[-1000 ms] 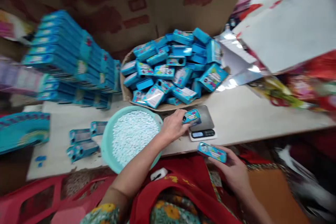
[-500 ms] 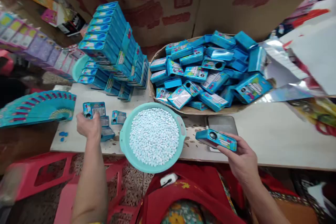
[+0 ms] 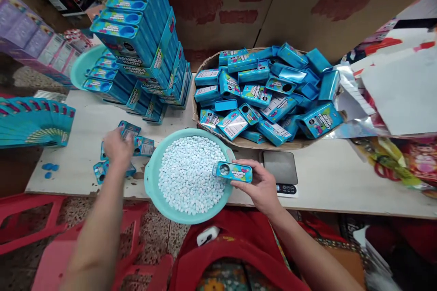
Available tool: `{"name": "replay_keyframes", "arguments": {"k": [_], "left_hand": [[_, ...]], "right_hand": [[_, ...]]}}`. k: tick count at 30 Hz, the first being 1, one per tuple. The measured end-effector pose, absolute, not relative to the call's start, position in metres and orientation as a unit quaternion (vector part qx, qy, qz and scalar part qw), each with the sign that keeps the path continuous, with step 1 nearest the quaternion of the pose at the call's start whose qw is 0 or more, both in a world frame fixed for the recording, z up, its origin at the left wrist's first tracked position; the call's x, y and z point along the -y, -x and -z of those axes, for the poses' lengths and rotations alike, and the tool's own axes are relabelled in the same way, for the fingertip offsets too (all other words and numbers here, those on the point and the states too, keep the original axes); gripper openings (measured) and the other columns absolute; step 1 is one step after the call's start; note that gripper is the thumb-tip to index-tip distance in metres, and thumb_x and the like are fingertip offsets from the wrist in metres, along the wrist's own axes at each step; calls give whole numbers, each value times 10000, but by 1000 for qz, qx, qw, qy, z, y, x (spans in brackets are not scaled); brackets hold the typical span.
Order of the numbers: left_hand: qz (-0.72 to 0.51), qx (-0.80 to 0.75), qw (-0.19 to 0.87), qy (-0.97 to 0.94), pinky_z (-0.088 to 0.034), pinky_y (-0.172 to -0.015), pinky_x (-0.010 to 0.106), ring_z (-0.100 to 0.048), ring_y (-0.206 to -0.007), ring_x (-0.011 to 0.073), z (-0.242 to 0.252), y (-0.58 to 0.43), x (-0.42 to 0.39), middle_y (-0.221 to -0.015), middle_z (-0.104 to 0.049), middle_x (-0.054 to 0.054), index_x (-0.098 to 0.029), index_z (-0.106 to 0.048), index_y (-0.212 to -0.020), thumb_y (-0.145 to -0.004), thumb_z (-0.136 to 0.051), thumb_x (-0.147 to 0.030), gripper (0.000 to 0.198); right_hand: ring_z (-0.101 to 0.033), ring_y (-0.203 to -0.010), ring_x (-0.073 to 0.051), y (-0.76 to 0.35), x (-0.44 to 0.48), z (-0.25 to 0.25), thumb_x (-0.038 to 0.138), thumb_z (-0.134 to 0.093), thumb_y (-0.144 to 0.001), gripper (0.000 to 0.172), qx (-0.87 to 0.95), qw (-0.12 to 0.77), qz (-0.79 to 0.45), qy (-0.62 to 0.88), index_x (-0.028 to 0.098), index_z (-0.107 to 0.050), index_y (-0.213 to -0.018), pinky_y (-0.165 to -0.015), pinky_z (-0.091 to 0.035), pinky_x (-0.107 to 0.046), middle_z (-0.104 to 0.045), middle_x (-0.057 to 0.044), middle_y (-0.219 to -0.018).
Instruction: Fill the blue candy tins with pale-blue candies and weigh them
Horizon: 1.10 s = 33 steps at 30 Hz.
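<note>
Caramelo Macizo box (image 3: 241, 173) in grip, I work at a pale counter (image 3: 327, 177) bearing a heaped cardboard tray (image 3: 273, 147), a turquoise bowl (image 3: 152, 177) of candies (image 3: 193, 175) and a digital scale (image 3: 280, 168). My right hand (image 3: 262, 186) clamps the box above the bowl's right side; my left hand (image 3: 118, 145) is among loose boxes (image 3: 145, 146), its hold unclear.

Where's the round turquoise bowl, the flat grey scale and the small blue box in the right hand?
Round turquoise bowl (image 3: 191, 218): head view, near rim.
Flat grey scale (image 3: 280, 168): head view, plate.
Small blue box (image 3: 237, 172) in the right hand (image 3: 262, 187): head view, lettered side.
</note>
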<state>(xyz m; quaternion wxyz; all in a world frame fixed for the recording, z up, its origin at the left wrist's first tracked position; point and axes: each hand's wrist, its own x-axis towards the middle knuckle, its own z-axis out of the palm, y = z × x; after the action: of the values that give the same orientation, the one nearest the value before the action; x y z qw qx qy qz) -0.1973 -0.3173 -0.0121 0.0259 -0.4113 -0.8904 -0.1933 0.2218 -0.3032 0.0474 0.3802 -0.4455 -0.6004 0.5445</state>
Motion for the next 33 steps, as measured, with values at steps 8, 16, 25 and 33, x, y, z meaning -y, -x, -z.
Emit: {"name": "replay_keyframes", "arguments": {"k": [8, 16, 25, 33], "left_hand": [[170, 741, -127, 637, -412, -829, 398, -532, -980, 267, 50, -20, 359, -1008, -609, 119, -196, -613, -972, -859, -510, -409, 262], [606, 663, -413, 151, -284, -430, 203, -403, -475, 94, 5, 2, 347, -596, -473, -16, -188, -468, -661, -780, -562, -448, 301], [776, 470, -418, 50, -378, -482, 211, -452, -489, 78, -57, -21, 339, -570, -443, -32, -170, -462, -640, -765, -616, -319, 248], [773, 459, -437, 20, -275, -395, 188, -363, -435, 48, -56, -17, 334, -559, -388, -52, -166, -434, -632, -753, -679, -454, 397]], "right_hand": [[-621, -968, -236, -205, 302, -43, 354, -791, -666, 396, 615, 346, -522, 480, 229, -650, -1013, -888, -494, -387, -669, -58, -1044], [-612, -975, -233, -193, 311, -45, 358, -749, -713, 351, 684, 323, -457, 468, 247, -642, -1029, -891, -474, -376, -666, -48, -1034], [-609, -934, -243, -155, 324, -38, 279, -756, -714, 322, 754, 310, -422, 397, 235, -643, -1012, -842, -476, -380, -677, -60, -969], [-604, -942, -227, -160, 319, -33, 294, -767, -700, 344, 731, 318, -442, 413, 238, -642, -1015, -848, -468, -357, -668, -45, -971]]}}
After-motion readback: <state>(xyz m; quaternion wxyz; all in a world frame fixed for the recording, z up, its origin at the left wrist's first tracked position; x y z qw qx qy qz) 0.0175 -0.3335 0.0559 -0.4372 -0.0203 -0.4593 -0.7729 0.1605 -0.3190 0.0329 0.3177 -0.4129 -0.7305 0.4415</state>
